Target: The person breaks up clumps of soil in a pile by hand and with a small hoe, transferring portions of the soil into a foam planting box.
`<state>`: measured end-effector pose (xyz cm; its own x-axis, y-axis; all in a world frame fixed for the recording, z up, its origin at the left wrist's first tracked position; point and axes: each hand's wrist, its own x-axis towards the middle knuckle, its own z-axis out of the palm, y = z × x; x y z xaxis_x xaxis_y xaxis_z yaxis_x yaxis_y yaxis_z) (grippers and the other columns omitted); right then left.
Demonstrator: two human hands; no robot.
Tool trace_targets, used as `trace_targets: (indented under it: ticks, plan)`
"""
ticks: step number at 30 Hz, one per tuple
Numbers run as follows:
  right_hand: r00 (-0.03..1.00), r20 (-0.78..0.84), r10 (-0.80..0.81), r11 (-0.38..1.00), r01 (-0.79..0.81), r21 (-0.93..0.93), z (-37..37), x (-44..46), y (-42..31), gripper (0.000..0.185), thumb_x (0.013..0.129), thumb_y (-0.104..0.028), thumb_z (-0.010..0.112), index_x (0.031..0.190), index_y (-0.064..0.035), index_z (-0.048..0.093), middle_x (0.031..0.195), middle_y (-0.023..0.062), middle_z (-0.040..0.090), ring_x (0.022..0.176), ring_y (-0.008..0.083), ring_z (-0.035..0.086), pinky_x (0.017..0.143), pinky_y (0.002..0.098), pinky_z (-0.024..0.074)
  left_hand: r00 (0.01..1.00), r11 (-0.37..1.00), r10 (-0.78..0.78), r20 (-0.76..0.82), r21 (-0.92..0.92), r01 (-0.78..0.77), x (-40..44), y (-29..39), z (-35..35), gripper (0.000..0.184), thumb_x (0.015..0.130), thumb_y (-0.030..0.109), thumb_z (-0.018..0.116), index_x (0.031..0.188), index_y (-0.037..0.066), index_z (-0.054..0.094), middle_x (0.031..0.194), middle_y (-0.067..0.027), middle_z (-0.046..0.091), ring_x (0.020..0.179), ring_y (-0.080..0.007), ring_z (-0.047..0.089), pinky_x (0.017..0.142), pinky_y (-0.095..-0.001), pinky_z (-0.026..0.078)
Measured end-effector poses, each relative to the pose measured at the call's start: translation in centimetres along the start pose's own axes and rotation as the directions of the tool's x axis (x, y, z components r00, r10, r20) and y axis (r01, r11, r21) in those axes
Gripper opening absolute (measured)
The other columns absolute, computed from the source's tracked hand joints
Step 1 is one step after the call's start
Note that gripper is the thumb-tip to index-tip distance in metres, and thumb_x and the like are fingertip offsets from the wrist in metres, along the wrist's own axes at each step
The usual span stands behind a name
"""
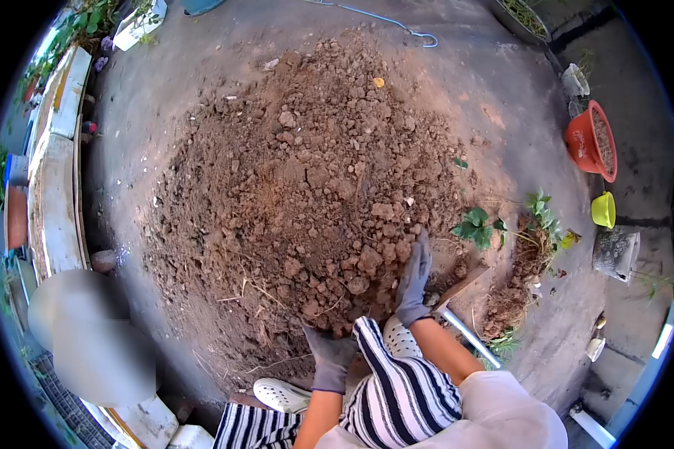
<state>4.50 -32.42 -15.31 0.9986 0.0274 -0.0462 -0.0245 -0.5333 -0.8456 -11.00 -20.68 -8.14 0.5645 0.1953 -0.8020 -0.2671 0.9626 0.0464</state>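
A broad heap of loose brown soil (307, 172), full of clods, spreads in front of me. My right hand (414, 280), in a grey glove, lies along its near right edge with fingers stretched out together, touching the clods. Low at the near edge, my left hand (331, 355), also gloved in grey, reaches into the soil with the fingers spread; their tips are partly hidden. Between the hands are dark, loose clods. Just right of my right hand lies a tool with a silvery tube handle (470, 337) and a flat brown end (460, 288).
Uprooted plants (528, 258) with soil on their roots lie right of the heap. Beyond stand a red pot (591, 142) and a yellow pot (603, 210). A blue wire hanger (382, 19) lies at the back. White planks (56, 194) run along the left. Light clogs (281, 394) are on my feet.
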Motion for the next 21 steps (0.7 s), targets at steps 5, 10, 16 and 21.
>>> trace_targets:
  ticks: [5, 10, 16, 21]
  plan:
    - [0.997, 0.041, -0.064, 0.997, 0.063, 0.04, 0.6, -1.5, -2.1, 0.044, 0.104, -0.026, 0.037, 0.142, -0.0045, 0.04, 0.147, 0.0159, 0.035, 0.136, 0.0305, 0.031, 0.115, 0.0371, 0.0223, 0.997, 0.996, -0.073, 0.005, -0.05, 0.073, 0.2, 1.0, 2.6, 0.069, 0.084, 0.06, 0.055, 0.136, 0.014, 0.051, 0.14, -0.0093, 0.051, 0.127, -0.036, 0.046, 0.107, -0.0568, 0.036]
    - [0.959, 0.155, -0.236, 0.96, 0.255, -0.114, 0.7, -2.0, -4.7, 0.044, 0.105, -0.028, 0.035, 0.14, -0.0026, 0.04, 0.142, 0.0171, 0.034, 0.135, 0.0298, 0.032, 0.116, 0.0383, 0.0225, 0.996, 0.999, 0.047, 0.075, 0.016, -0.048, 0.2, 2.1, 4.9, 0.068, 0.088, 0.06, 0.048, 0.14, 0.016, 0.045, 0.141, -0.0095, 0.048, 0.127, -0.0339, 0.047, 0.107, -0.0525, 0.038]
    - [0.939, 0.145, -0.313, 0.908, 0.25, 0.337, 3.9, 0.9, -14.5, 0.038, 0.098, -0.03, 0.053, 0.127, -0.0063, 0.06, 0.128, 0.0108, 0.058, 0.132, 0.0257, 0.037, 0.111, 0.0388, 0.0304, 0.945, 0.961, 0.148, 0.293, 0.182, -0.207, -0.7, 6.8, 14.0, 0.062, 0.094, 0.055, 0.043, 0.141, 0.015, 0.044, 0.141, -0.0089, 0.049, 0.129, -0.0295, 0.047, 0.108, -0.0491, 0.038]
    - [0.912, 0.105, -0.397, 0.735, 0.247, 0.631, 9.7, 5.1, -22.5, 0.03, 0.093, -0.022, 0.059, 0.117, -0.0055, 0.063, 0.117, 0.0134, 0.061, 0.121, 0.0277, 0.047, 0.103, 0.0385, 0.0386, 0.897, 0.931, 0.24, 0.372, 0.173, -0.321, -1.3, 11.0, 17.5, 0.061, 0.095, 0.051, 0.047, 0.141, 0.011, 0.043, 0.14, -0.0103, 0.05, 0.127, -0.0303, 0.049, 0.106, -0.0473, 0.041]
